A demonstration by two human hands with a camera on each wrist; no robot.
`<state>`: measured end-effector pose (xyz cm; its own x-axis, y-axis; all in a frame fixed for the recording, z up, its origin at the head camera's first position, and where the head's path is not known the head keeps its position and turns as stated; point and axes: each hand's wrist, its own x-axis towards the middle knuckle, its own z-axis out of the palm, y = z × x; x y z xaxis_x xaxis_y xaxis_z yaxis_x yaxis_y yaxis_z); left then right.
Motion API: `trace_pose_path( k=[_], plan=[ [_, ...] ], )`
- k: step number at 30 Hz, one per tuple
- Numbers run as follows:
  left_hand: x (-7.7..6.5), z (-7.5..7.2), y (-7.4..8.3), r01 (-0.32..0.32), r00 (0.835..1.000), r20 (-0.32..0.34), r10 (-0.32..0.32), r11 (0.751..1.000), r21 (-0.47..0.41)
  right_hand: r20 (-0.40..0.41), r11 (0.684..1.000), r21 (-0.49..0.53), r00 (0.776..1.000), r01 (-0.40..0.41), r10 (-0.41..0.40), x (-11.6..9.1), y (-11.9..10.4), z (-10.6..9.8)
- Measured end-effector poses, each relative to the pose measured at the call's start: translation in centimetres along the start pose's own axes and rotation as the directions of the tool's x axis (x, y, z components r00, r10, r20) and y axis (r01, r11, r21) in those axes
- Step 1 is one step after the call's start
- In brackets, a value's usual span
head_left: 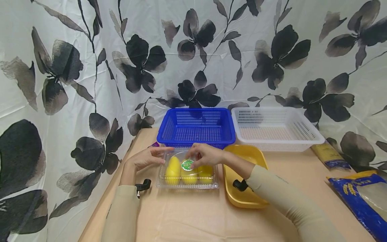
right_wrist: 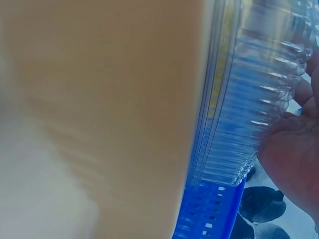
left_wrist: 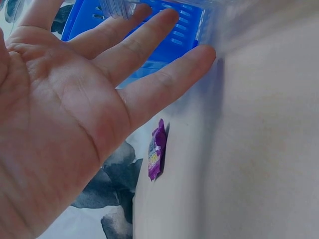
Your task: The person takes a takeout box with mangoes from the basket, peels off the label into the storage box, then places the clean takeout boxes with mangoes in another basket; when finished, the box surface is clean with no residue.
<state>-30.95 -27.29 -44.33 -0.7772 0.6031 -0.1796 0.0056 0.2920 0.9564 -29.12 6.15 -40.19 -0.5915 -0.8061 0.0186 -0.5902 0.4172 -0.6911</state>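
A clear plastic clamshell box (head_left: 187, 184) with a closed lid stands on the table, with several smooth yellow oval things (head_left: 173, 171) inside. Over its lid, my right hand (head_left: 208, 155) has curled fingers, with thumb and fingertip at the edge of a round green-and-white sticker (head_left: 186, 164), pinching it. Fingertips of that hand are hidden behind the box in the right wrist view, where the palm (right_wrist: 294, 154) shows. My left hand (head_left: 146, 158) reaches to the box's left side, its fingers (left_wrist: 164, 89) straight and spread, holding nothing.
Behind the box stand a blue basket (head_left: 160, 136) and a white basket (head_left: 278, 144). A yellow tray (head_left: 246, 201) lies right of the box, under my right forearm. A small purple packet (left_wrist: 157, 152) is near my left hand. Blue-and-yellow bags (head_left: 356, 198) lie far right.
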Motion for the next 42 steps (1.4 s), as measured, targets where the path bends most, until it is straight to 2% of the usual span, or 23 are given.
trace_pose_path(
  k=[42],
  plan=[
    [0.00, 0.14, -0.07, 0.018, 1.000, -0.005, -0.018, 1.000, 0.006, 0.004, 0.999, 0.029, 0.999, -0.038, 0.038, 0.16, 0.08, 0.29]
  ],
)
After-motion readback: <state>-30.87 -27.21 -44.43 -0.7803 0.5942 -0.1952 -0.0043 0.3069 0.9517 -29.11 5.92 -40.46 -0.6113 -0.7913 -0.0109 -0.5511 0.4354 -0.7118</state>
